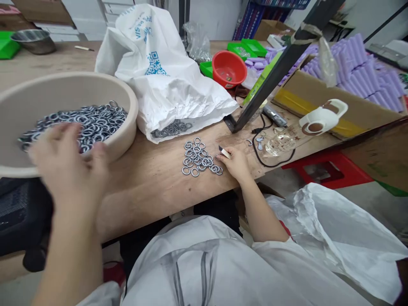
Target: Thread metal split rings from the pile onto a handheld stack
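My left hand (72, 165) is over the near rim of a large beige basin (132, 100), blurred by motion. Its thumb stands apart from the fingers, and no object shows between them. Inside the basin lies a heap of dark grey rings (95, 123). On the tabletop, my right hand (237, 163) is closed on a small white-handled knife (225, 152) with a dark tip. Its fingertips rest at the right edge of a loose pile of grey rings (199, 159); a ring seems to touch them.
A white sack (165, 85) with more rings at its mouth stands behind the pile. A slanted dark metal post (270, 72) rises right of it. Nearby are a red bowl (229, 68), a clear bottle (280, 142), a black cable (259, 159) and a carton (315, 100) of purple pieces.
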